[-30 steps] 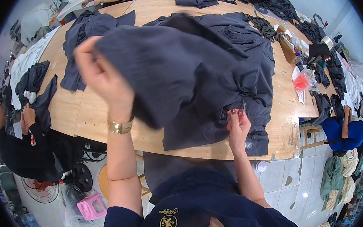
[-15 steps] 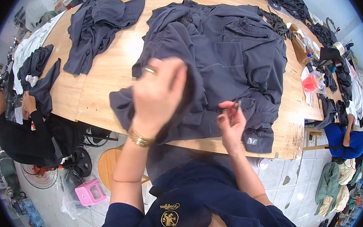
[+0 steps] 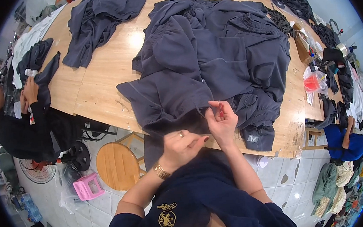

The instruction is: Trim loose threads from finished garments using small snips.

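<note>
Left hand (image 3: 178,148) drawn toward body, fingers curled; right hand (image 3: 223,125) at garment (image 3: 178,94).

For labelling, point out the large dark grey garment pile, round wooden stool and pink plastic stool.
Large dark grey garment pile (image 3: 221,52), head view: middle folds.
Round wooden stool (image 3: 117,166), head view: seat top.
Pink plastic stool (image 3: 82,188), head view: perforated face.

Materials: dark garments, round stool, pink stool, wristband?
Dark garments: matte fabric, fibre unclear; soft folds, gathered edges.
Round stool: looks like smooth wood, possibly varnished; warm tan seat and legs.
Pink stool: probably moulded plastic; uniform colour, perforated surface.
Wristband: likely shiny metal; gold colour, bright glints.
</note>
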Tool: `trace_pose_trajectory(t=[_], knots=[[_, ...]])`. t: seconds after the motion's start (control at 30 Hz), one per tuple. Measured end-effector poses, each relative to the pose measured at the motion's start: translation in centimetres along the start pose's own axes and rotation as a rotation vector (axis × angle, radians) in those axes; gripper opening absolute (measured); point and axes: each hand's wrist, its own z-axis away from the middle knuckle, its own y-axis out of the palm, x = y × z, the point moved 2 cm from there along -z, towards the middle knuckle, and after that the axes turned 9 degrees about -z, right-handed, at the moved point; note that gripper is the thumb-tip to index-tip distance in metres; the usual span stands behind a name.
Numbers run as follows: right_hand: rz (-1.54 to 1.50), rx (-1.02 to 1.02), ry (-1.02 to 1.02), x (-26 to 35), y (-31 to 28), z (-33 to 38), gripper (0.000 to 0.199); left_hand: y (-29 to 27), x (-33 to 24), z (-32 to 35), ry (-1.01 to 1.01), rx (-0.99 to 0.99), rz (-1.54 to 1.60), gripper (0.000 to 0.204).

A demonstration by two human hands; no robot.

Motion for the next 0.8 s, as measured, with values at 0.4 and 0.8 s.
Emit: trace_pose_trajectory(t=[0.4, 0.8], knots=[[0.24, 0.328, -0.502, 1.2, -1.5, 1.4, 0.022, 1.5, 1.2, -2.3, -0.95, -0.006, 1.445, 0.018], [0.018, 0.31, -0.344, 2.0, -0.3, 0.4, 0.035, 1.1, 0.7, -1.5, -0.813, 0.035, 1.507, 0.026]])
